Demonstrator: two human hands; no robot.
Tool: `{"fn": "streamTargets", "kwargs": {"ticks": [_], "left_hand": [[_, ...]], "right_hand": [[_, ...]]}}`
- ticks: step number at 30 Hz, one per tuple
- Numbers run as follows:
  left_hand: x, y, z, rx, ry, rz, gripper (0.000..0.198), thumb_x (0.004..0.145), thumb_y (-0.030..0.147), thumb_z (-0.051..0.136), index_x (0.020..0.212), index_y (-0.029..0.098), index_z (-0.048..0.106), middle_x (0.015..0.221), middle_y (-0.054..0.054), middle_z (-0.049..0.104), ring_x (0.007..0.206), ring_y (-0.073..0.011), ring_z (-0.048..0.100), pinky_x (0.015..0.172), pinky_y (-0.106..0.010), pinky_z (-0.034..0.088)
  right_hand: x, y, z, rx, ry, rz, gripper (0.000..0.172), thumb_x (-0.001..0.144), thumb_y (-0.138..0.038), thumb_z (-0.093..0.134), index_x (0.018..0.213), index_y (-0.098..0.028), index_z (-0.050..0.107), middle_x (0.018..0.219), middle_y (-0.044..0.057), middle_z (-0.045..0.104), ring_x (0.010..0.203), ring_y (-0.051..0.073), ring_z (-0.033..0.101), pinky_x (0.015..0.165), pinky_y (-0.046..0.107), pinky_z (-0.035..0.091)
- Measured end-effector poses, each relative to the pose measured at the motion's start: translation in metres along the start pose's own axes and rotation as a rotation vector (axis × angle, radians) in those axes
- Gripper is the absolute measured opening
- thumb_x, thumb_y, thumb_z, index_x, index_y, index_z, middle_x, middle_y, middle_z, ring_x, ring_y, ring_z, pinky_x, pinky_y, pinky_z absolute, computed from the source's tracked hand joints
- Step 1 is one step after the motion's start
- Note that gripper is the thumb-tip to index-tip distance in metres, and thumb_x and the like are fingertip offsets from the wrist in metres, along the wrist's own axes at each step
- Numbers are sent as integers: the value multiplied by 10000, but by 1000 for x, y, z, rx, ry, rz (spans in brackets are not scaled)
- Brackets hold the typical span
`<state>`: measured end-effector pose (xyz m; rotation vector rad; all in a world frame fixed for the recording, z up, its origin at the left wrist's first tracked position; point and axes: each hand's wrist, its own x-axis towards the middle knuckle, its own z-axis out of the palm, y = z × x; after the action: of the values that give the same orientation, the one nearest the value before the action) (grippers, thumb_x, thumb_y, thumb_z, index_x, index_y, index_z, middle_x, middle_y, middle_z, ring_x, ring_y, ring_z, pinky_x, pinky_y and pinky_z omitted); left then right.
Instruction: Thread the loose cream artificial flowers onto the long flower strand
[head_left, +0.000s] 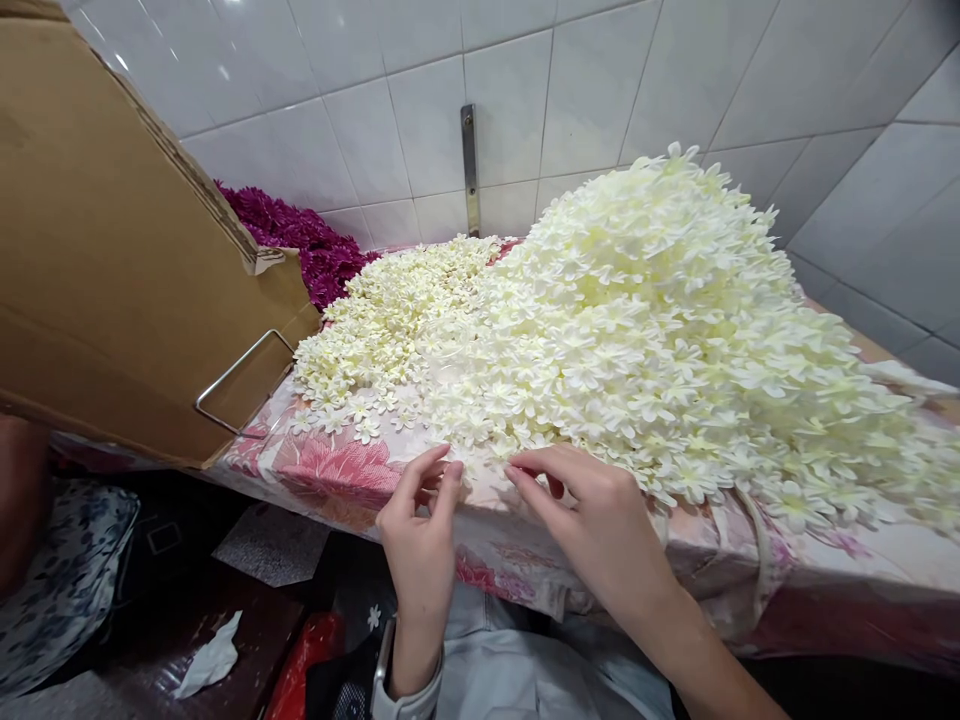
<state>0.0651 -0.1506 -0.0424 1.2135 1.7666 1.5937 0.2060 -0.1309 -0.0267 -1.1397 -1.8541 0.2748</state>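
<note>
My left hand (421,535) is at the table's front edge, its fingers curled and the thumb and index tips close together. Facing it, my right hand (600,510) pinches with thumb and index finger. What either pinch holds, if anything, is too small to make out against the white petals. Just beyond the hands rises a large heap of white artificial flowers (637,330) with pale yellow-green centres. Left of it lies a lower pile of smaller cream blossoms (390,310), a few of them loose near the edge.
A cardboard box (135,250) stands at the left, a bent metal wire frame (244,375) beside it. Purple flowers (300,235) lie behind the box. A floral cloth (330,465) covers the table against a tiled wall (592,90). Another person's patterned clothing (67,570) shows at lower left.
</note>
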Motion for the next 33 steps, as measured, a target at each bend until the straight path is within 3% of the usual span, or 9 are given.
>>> {"fn": "streamTargets", "kwargs": {"ticks": [4,7,10,14,19,24,26,29,33], "left_hand": [[3,-10,1,310,52,298,171,804,296,622,900,169,684,732,-29,651,574,-122,551,582,-241,475],[7,-17,2,469,160,503,157,839,255,582,927,159,670,816,-67,652,685,-156,581,644,-271,476],[13,-21,0,553,254,610,139,851,234,573,909,150,667,843,-91,661,779,-190,594,698,-301,474],[14,-21,1,560,297,659,110,848,206,583,886,142,664,845,-98,669,815,-201,587,738,-323,467],[4,-19,4,463,209,648,90,844,178,584,903,178,652,856,-73,661,839,-193,594,756,-323,464],[-5,-14,3,370,127,650,118,829,140,592,915,186,659,876,-71,657,860,-189,591,784,-323,459],[-7,-7,2,324,46,635,149,824,160,606,961,186,659,908,-71,659,877,-189,591,801,-325,459],[-8,7,2,231,-158,590,234,832,189,604,1064,199,638,964,-70,663,922,-191,594,813,-319,469],[-8,21,4,103,-330,557,151,864,160,548,917,214,678,828,-32,678,816,-166,604,718,-277,480]], "right_hand": [[5,2,11,-309,100,-112,233,930,-155,409,796,-129,598,713,63,620,665,189,590,541,276,420],[3,1,2,-411,166,-143,173,930,-149,438,850,-115,587,741,75,598,710,195,573,594,279,431],[-3,1,-12,-447,199,-150,110,916,-162,485,904,-112,583,795,84,592,756,203,554,651,290,438],[-9,4,-9,-531,107,-123,234,941,-226,400,913,-92,590,838,123,561,795,239,519,642,323,437],[-8,7,2,-444,126,-60,190,900,-129,410,799,-146,570,810,90,531,734,205,484,622,305,415],[-3,5,-6,-353,209,-104,150,886,-90,467,799,-161,566,765,66,535,730,199,507,622,296,406],[-1,1,-11,-267,210,-87,137,888,-108,484,803,-172,571,757,52,542,730,187,522,625,284,414],[-2,-5,-18,-49,88,-10,126,878,-144,506,788,-186,584,767,32,558,747,167,548,637,261,433],[-6,-10,-22,92,30,27,107,854,-132,516,861,-182,610,823,32,584,783,161,565,667,253,453]]}}
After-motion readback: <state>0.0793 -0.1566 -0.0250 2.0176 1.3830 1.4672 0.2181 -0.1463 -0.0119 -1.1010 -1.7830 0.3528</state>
